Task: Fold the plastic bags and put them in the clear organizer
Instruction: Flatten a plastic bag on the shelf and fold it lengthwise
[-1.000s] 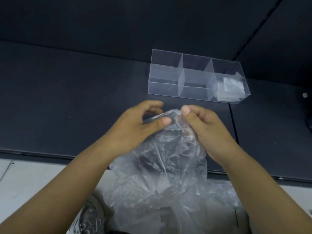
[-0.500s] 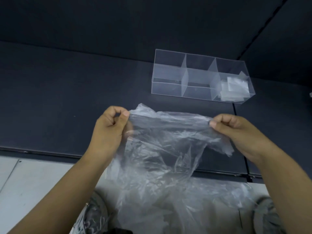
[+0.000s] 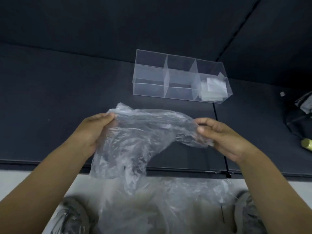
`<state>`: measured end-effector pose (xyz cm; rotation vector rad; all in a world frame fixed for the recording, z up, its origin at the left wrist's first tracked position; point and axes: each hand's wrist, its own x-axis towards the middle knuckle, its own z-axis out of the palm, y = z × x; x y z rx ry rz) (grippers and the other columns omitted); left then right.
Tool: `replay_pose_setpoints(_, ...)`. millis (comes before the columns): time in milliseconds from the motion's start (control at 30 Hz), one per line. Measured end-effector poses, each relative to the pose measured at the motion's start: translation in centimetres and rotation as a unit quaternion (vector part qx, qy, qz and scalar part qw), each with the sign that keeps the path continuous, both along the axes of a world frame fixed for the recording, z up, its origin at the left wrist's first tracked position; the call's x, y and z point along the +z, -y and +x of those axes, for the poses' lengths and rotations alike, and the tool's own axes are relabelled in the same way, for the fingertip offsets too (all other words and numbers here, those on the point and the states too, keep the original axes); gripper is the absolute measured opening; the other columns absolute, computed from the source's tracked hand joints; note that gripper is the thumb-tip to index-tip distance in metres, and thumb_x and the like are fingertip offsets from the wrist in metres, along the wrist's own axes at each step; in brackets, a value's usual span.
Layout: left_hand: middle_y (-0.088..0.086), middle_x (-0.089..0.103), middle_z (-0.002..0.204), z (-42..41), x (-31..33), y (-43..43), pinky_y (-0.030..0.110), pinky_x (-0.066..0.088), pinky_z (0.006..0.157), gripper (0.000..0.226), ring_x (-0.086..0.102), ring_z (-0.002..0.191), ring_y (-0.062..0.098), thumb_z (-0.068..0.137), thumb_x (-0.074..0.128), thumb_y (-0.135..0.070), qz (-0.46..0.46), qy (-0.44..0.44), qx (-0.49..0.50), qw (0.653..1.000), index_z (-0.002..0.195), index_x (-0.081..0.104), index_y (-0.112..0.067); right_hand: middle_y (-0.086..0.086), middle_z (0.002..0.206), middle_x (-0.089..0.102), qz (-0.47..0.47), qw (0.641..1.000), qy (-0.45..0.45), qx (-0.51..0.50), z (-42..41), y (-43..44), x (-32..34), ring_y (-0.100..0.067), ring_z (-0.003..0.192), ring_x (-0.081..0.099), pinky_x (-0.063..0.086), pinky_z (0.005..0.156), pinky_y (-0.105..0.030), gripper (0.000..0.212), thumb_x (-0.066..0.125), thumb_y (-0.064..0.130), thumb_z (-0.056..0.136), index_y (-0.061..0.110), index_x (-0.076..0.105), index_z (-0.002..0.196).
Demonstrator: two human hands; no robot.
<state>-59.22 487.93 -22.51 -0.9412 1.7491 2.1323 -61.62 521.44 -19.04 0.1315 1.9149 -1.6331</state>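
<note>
both hands, left hand (image 3: pixel 94 130) & right hand (image 3: pixel 217 134), pinch the plastic bag (image 3: pixel 143 132) taut between them (prob to flatten before folding), rest sagging below.

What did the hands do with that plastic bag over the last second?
The left hand and right hand pulled apart, left and right, stretching the bunched plastic bag wide by its top edge. Both kept their grip on it. The clear organizer stayed put on the dark table, folded bags in its right compartment.

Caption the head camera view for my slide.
Left hand and right hand grip a crumpled plastic bag; clear organizer beyond holds folded bags at right.
</note>
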Motion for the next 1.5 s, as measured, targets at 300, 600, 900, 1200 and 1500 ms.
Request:
replay_pose_setpoints(300,-0.004,0.072,0.068,0.8,-1.2,1.2,0.026,0.051,0.059,0.021,0.068,0.059,0.009,0.089,0.065,-0.024,-0.019,-0.032,0.049,0.998,0.069,0.069,-0.021,-0.001,0.076,0.070,-0.023,0.992,0.030,-0.118,0.5,-1.4,-1.6,-0.009,0.070,0.067,0.055,0.065,-0.018,0.020,0.064,-0.001,0.080,0.009,0.069,0.097)
replay_pose_setpoints(600,-0.005,0.071,0.069,1.7,-2.5,1.6,0.024,0.050,0.057,0.018,0.065,0.063,0.010,0.090,0.064,-0.023,-0.069,-0.056,0.084,0.993,0.073,0.067,-0.021,-0.019,0.084,0.070,0.015,0.951,0.112,-0.287,-0.5,-1.3,-1.6,-0.022,0.065,0.072,0.057,0.053,-0.030,0.029,0.060,0.030,0.093,0.000,0.063,0.094)
replay_pose_setpoints(900,-0.005,0.072,0.068,2.0,-3.1,1.8,0.025,0.051,0.058,0.026,0.066,0.059,0.008,0.090,0.065,-0.024,-0.053,-0.071,0.079,0.993,0.064,0.071,-0.024,-0.006,0.058,0.067,0.039,0.954,0.126,-0.270,-0.6,3.2,-2.5,-0.008,0.044,0.062,0.051,0.043,-0.018,0.019,0.060,0.017,0.094,0.002,0.064,0.083)
replay_pose_setpoints(1200,-0.008,0.070,0.062,2.2,-2.4,1.4,0.017,0.050,0.051,0.022,0.065,0.057,0.003,0.092,0.059,-0.011,-0.017,-0.090,0.109,0.990,0.072,0.064,-0.017,-0.001,0.068,0.061,0.024,0.931,-0.035,-0.362,-1.4,2.1,-2.3,-0.007,0.061,0.054,0.049,0.055,-0.012,0.010,0.067,0.013,0.088,0.013,0.066,0.079)
replay_pose_setpoints(1500,0.004,0.075,0.092,-0.4,0.3,1.7,0.027,0.054,0.069,0.037,0.071,0.083,0.019,0.076,0.072,-0.047,-0.037,-0.047,-0.040,0.997,0.096,0.075,-0.017,0.010,0.055,0.063,-0.043,0.951,-0.048,-0.302,-2.5,1.6,-2.6,0.001,0.049,0.053,0.049,0.056,-0.009,0.010,0.061,0.007,0.090,0.014,0.066,0.086)
